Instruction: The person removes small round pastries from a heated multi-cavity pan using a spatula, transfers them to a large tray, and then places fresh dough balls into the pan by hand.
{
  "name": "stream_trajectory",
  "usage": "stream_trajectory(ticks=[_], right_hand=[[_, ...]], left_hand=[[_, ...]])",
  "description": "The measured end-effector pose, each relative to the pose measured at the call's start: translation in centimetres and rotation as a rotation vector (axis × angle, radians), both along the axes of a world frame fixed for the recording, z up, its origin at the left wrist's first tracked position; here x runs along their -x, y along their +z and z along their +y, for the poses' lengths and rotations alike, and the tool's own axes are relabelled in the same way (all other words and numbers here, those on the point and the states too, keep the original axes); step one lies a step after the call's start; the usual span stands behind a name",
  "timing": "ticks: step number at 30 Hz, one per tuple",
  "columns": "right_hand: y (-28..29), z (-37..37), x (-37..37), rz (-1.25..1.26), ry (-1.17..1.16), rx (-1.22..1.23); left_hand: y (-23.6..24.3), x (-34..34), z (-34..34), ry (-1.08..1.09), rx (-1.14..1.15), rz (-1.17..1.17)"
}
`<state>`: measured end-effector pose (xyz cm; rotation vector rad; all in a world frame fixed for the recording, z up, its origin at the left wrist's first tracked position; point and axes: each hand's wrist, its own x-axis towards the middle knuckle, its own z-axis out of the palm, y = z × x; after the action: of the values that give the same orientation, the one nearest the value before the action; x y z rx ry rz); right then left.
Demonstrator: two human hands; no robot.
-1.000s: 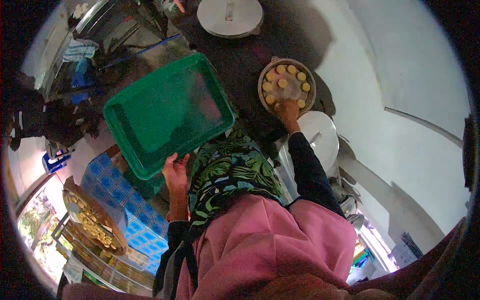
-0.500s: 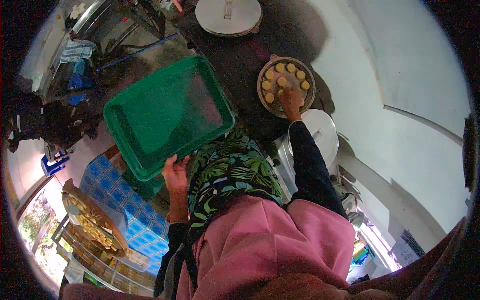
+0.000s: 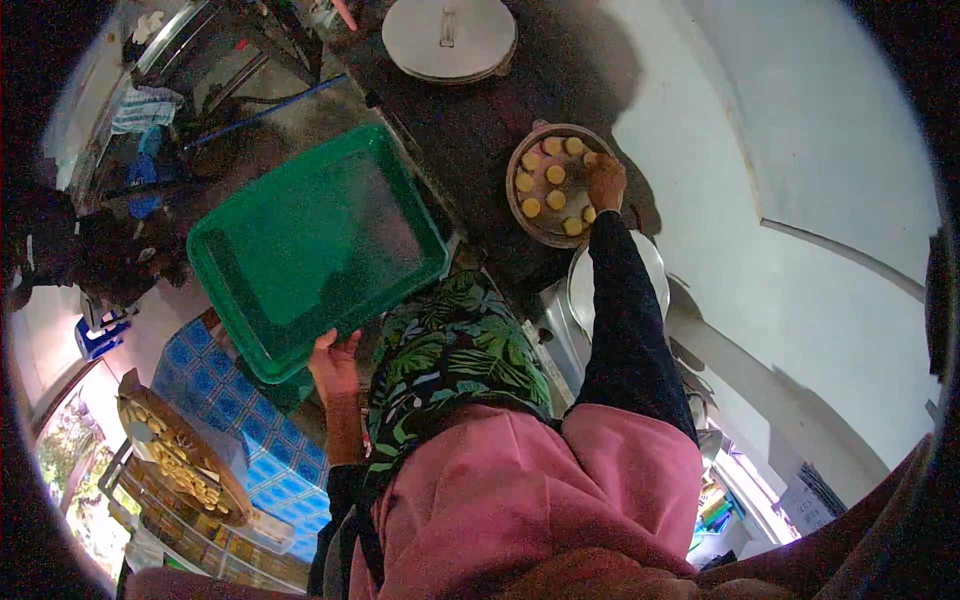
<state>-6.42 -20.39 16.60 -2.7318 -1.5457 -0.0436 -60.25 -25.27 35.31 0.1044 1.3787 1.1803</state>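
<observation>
My left hand (image 3: 335, 368) grips the near edge of a large green plastic tray (image 3: 268, 352), its fingers wrapped at the rim. My right hand (image 3: 604, 180) reaches over the right side of a round metal pan (image 3: 545, 236) that holds several pale yellow discs (image 3: 555, 175). Its fingers are bunched at the discs there; what they hold, if anything, is hidden. A large silver lidded pot (image 3: 650, 272) stands nearer my body, partly behind my right sleeve.
Another lidded pot (image 3: 448, 30) stands on the dark surface (image 3: 465, 115) at the back. Left are blue checked tablecloths (image 3: 200, 370) and a brown tray of small pale pieces (image 3: 140, 385). A white wall (image 3: 790, 140) bounds the right side.
My right hand has moved from the pan's near edge up to its right side, with a disc now showing near the front. The green tray has shifted slightly down-left in view.
</observation>
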Motion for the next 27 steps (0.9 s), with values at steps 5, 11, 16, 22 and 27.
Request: stream_trajectory(ticks=[5,11,16,22,27], right_hand=[[-0.1,-2.2,0.7,-0.131,0.153,-0.063],[1.5,-2.4,2.7,0.089,0.086,-0.241],[4.4,-2.9,0.5,0.097,-0.112,-0.102],[2.8,-3.7,-1.3,-0.066,0.021,0.102],[1.2,-4.0,0.5,-0.019,0.112,-0.031]], left_hand=[[-2.6,1.3,-0.7,-0.019,-0.002,-0.113],[-2.4,1.0,-0.4,-0.021,-0.049,-0.105],[-2.4,1.4,-0.1,0.002,-0.035,-0.098],[-1.5,0.3,0.6,-0.06,-0.075,-0.127],[-1.7,0.5,0.4,-0.031,0.007,-0.112]])
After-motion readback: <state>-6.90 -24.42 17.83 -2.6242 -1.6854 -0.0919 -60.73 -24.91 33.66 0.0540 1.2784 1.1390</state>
